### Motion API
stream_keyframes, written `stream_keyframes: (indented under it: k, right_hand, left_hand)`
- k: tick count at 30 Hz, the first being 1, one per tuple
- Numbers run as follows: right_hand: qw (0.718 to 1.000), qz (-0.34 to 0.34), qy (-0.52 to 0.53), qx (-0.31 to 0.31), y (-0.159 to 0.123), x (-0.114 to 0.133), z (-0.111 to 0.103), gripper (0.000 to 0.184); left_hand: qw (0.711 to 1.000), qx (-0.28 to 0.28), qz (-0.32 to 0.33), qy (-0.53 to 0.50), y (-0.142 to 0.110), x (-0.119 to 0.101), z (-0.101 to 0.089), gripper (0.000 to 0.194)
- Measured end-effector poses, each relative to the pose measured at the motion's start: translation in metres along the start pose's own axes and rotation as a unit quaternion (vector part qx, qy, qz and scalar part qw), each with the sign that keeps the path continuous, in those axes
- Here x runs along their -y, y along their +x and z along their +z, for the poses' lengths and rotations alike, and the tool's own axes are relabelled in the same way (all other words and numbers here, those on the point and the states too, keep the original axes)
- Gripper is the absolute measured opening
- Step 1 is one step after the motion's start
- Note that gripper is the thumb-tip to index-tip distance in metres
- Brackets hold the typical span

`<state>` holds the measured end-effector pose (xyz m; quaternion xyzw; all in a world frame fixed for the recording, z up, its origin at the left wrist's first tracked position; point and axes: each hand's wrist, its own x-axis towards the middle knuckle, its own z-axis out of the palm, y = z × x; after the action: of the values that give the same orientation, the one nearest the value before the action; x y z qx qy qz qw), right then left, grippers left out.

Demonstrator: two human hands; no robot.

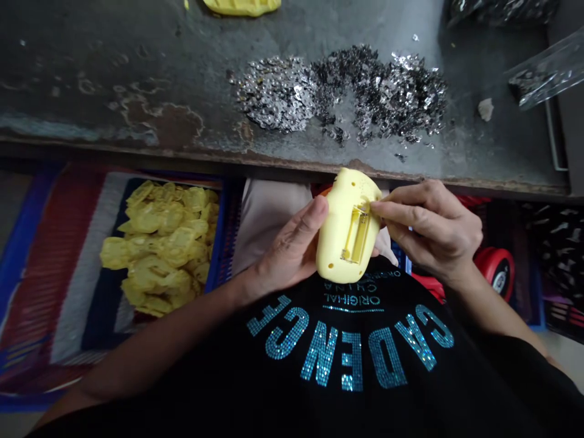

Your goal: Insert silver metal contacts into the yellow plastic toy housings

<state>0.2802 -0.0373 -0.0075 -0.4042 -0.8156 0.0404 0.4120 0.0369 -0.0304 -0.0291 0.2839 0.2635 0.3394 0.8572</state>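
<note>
My left hand (294, 246) is closed around the side of a yellow plastic casing (335, 237), held over my lap near the table's front edge. The casing has an open two-slot battery compartment (358, 234), with metal contacts showing at both ends. My right hand (431, 228) is closed in a pinch, its thumb and forefinger tips at the compartment's upper right edge. Whatever those fingertips may hold is too small to make out. Beyond the casing, heaps of small shiny metal battery contacts (278, 94) lie on the grey tabletop (182, 61).
A blue crate (219, 231) to the left holds several yellow plastic parts (168, 237) on striped cloth. Another yellow part (241, 6) lies at the far table edge. Clear plastic bags (547, 73) are at right. A red round object (495, 274) sits below my right forearm.
</note>
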Motion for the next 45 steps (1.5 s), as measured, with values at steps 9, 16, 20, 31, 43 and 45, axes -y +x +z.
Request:
stream_keyframes:
  k: [9, 16, 20, 31, 43, 45]
  right_hand:
    - [0.984, -0.124, -0.125, 0.021, -0.005, 0.010, -0.004, 0.032]
    - [0.995, 0.009, 0.066, 0.075, 0.018, 0.017, -0.019, 0.008]
    - [0.985, -0.059, -0.087, 0.136, 0.031, 0.020, -0.026, 0.008]
    - [0.993, 0.042, 0.048, 0.096, 0.021, 0.020, -0.019, 0.012]
    - [0.997, 0.032, 0.008, 0.063, 0.018, 0.021, -0.016, 0.019]
    - [0.997, 0.033, 0.000, 0.071, 0.018, 0.021, -0.016, 0.021]
  left_hand:
    - [0.999, -0.027, -0.001, -0.025, -0.004, 0.000, 0.009, 0.078]
    - [1.000, -0.008, 0.010, 0.001, -0.009, -0.003, 0.013, 0.065]
    - [0.999, -0.027, 0.028, 0.003, -0.010, -0.001, 0.018, 0.067]
    - [1.000, 0.003, -0.011, -0.010, -0.008, 0.000, 0.020, 0.069]
    - [0.998, -0.043, 0.012, 0.032, -0.007, 0.002, 0.022, 0.074]
    - [0.998, -0.051, 0.011, 0.042, -0.006, 0.002, 0.022, 0.076]
